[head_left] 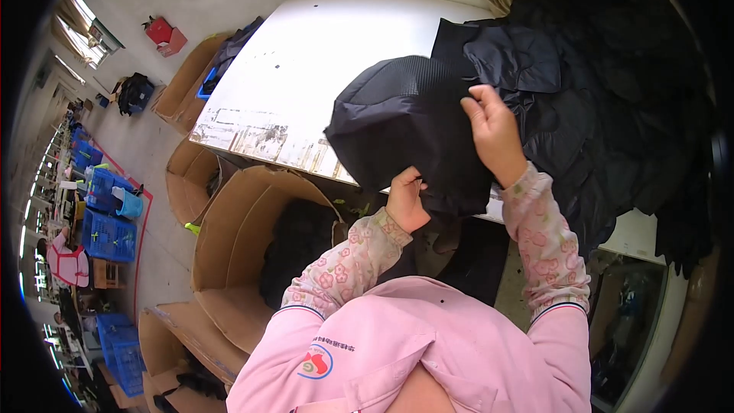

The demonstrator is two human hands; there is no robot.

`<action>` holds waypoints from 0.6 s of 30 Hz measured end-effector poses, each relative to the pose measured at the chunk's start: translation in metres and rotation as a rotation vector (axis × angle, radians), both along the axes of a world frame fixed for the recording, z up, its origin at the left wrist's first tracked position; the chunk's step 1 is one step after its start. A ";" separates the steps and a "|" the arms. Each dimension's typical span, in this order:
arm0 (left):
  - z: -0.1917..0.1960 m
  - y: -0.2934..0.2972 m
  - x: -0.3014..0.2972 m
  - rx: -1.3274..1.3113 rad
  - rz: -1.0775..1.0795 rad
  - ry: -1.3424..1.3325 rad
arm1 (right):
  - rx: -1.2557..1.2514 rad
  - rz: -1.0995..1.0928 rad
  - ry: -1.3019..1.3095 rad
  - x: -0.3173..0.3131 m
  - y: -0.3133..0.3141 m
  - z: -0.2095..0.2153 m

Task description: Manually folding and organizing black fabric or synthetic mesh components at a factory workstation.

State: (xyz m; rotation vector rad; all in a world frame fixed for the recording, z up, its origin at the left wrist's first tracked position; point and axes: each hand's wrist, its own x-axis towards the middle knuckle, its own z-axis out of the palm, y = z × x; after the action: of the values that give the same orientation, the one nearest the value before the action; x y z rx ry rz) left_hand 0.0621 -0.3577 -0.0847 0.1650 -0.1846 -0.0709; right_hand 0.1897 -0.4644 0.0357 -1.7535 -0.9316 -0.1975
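Observation:
A black fabric piece (382, 134) with a finely textured mesh-like panel near its top hangs spread out over the front edge of the white table. My left hand (407, 200) is closed at its lower edge, fingers curled in a pinch on the cloth. Higher up on the right, my right hand (495, 134) has thumb and forefinger bent together at the fabric's right side; the other fingers are partly hidden. Just behind the right hand lies a heap of black cloth pieces (596, 99), some of them shiny and wrinkled.
The white table (306, 53) has a worn, peeling front edge. At its left stand open cardboard boxes, one large box (222, 237) holding black material. Farther left are blue crates (107, 235) along a red floor line. A red box (167, 37) is on the wall.

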 end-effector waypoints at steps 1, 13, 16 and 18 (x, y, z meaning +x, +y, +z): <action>0.011 0.004 -0.001 -0.001 -0.009 -0.003 | -0.130 -0.088 -0.023 0.011 0.000 -0.032; 0.083 0.196 -0.087 2.364 -0.056 0.468 | -0.046 -0.040 0.119 0.087 -0.097 -0.035; 0.136 0.161 -0.053 2.415 0.781 0.031 | -0.071 0.188 -0.088 0.040 -0.058 0.038; 0.182 0.106 -0.010 2.353 1.096 -0.418 | -0.135 0.339 -0.220 0.019 -0.036 0.060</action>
State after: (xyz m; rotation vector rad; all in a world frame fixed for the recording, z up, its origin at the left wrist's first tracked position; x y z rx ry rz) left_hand 0.0519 -0.2519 0.0968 2.6048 -0.3171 0.9150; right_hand 0.2082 -0.5009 0.0956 -1.6870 -1.4143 -0.1103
